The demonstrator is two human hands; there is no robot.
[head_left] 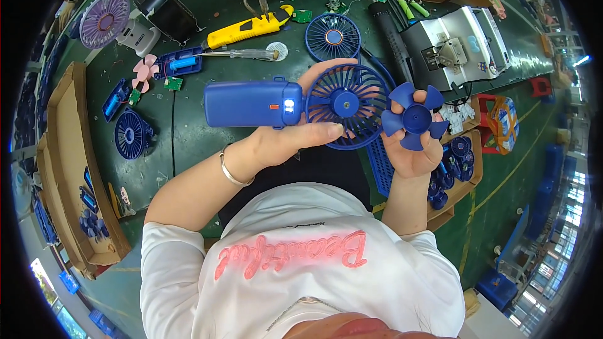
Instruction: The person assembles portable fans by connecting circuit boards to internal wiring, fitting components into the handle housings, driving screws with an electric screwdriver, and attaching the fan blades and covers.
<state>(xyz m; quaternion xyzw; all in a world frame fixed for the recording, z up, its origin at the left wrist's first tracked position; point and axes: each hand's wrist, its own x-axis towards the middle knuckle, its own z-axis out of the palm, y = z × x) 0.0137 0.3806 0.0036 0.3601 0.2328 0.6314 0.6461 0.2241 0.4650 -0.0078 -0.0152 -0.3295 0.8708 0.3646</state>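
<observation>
My left hand point(286, 145) grips a blue handheld fan point(245, 104) by its round, slotted cage, thumb in front and fingers behind. The fan lies sideways, its body pointing left, with a small lit display and an orange button. No blade sits in the cage, and its central hub is bare. Just to the right, my right hand point(413, 160) holds a loose blue fan blade point(416, 119) with several petals, hub facing up. A round blue grille cover point(333, 37) with an orange-ringed centre lies on the table beyond the cage.
A yellow utility knife point(248, 29) and a screwdriver point(248, 54) lie behind the fan. Left are a purple fan point(105, 20), a pink blade point(146, 72) and a cardboard tray point(78, 150). A metal fixture point(461, 44) stands at right, above a box of blue fan parts point(461, 158).
</observation>
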